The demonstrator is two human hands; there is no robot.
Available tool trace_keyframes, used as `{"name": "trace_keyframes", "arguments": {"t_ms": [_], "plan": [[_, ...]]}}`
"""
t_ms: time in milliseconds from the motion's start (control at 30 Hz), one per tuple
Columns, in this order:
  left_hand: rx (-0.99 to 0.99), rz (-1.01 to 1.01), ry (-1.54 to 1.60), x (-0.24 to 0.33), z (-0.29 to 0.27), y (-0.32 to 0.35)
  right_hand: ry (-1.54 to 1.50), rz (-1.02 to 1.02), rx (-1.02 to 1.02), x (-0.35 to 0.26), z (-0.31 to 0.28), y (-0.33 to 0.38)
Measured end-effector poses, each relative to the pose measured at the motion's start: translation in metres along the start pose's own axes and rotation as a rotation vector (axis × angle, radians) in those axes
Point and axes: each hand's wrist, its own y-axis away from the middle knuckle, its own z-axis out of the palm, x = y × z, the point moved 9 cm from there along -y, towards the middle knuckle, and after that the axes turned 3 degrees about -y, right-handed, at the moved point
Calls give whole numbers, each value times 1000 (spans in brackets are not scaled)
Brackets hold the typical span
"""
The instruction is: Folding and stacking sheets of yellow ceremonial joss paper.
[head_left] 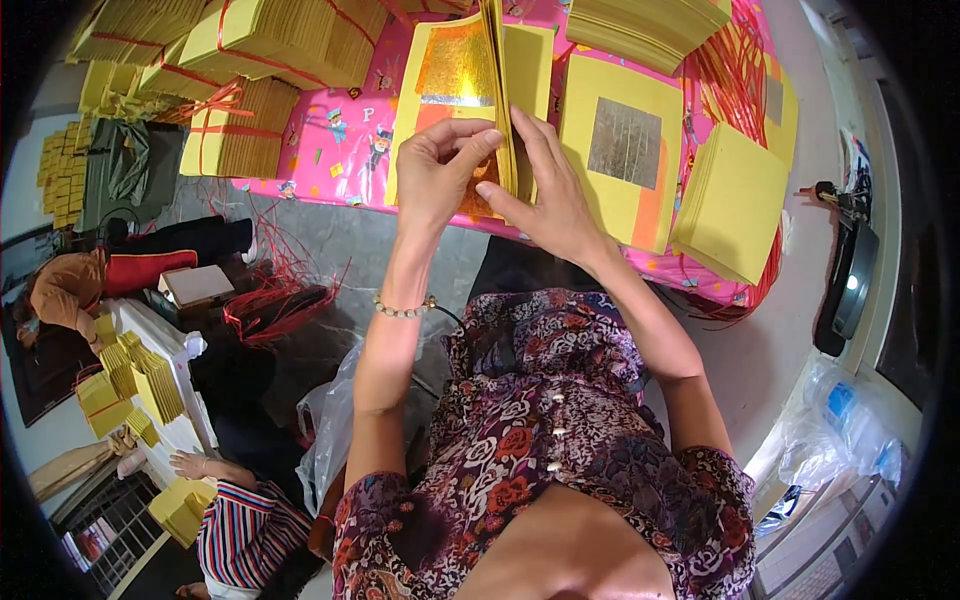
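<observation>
1. One thin sheaf of yellow paper sheets [498,70] stands on edge between the two hands, at the near side of a table with a glossy pink cloth printed with cartoon figures [335,160].
2. Left hand [437,170]: fingers curled inward, thumb and forefinger drawn close together, their tips at the left face of the sheaf. Whether a sheet is pinched between them, I cannot tell. A beaded bracelet [405,308] circles the wrist.
3. Right hand [555,195]: spread rather than clenched, its fingers long and nearly straight along the right face of the sheaf, its thumb held apart and pointing left near the lower edge.
4. Just left of the sheaf lies a yellow sheet bearing a shiny gold foil panel with orange borders [457,65], partly covered by the left hand.
5. To the right, beside the right hand, lies a broad yellow sheet [580,105] with a dull silver foil square [625,142] and an orange strip. Beyond it, near the table's right edge, is a plain yellow paper stack [730,205].
6. Farther out, yellow paper bundles tied with red string [240,130] fill the table's far left, and loose red strings [735,60] hang at the far right.
7. Well apart at lower left, a co-worker's hand [195,465] rests by a white table [190,400] carrying more yellow packs [155,385].
</observation>
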Motion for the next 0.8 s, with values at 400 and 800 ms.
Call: {"name": "trace_keyframes", "arguments": {"t_ms": [400,800], "plan": [[0,-11,10,1,2,2,4,-9,3,0,-2,1],[-7,1,1,2,2,2,4,-6,7,-2,-2,1]]}}
